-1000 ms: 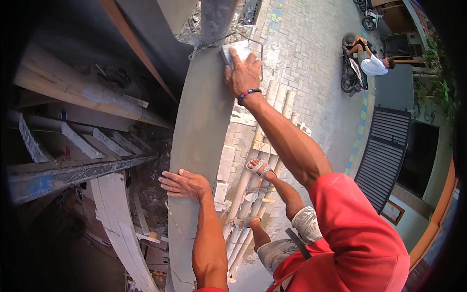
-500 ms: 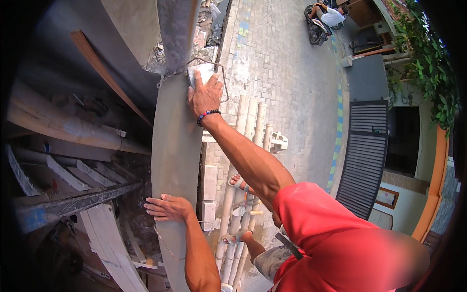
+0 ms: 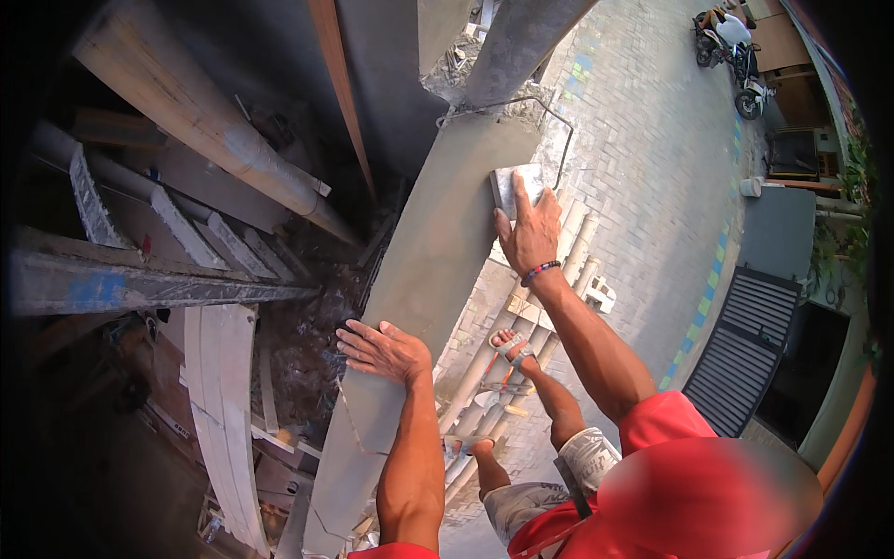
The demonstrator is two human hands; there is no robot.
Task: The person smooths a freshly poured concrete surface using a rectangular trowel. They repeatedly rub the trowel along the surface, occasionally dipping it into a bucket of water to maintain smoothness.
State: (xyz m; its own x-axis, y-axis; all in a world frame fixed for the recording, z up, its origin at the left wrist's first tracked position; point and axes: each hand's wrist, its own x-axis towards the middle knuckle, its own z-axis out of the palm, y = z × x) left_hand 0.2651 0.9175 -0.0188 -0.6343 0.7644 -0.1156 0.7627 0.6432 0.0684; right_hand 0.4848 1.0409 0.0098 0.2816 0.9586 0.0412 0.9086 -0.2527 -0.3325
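The pale flat block [image 3: 510,194] sits at the right-hand edge of the smooth grey beam [image 3: 433,210], near its far end, overlapping that edge. The right hand [image 3: 531,230] grips it, index finger laid along the upper face, thumb low at its near-left corner; its underside is hidden. The left hand [image 3: 389,354], at 7 o'clock from the block, is open, palm down on the beam, fingers spread past its left edge. The step in hand looks like rubbing or smoothing the grey face (my reading of the grip and finish, no more). A further stroke would call for even pressure with the block level, and care at the edge, where it could tip.

The beam's surface looks even and damp, with rough rubble at its far end. A metal post [image 3: 514,56] rises at 12 o'clock and a bent wire [image 3: 570,140] loops out at 2. At 6 o'clock lie bamboo poles [image 3: 466,396], under sandalled feet. The paved street [image 3: 652,186] runs beyond at 3, a slatted gate [image 3: 745,312] at 4. Toward 9, a ladder [image 3: 154,293] lies in the dark interior, with a wooden plank [image 3: 340,88] at 10.
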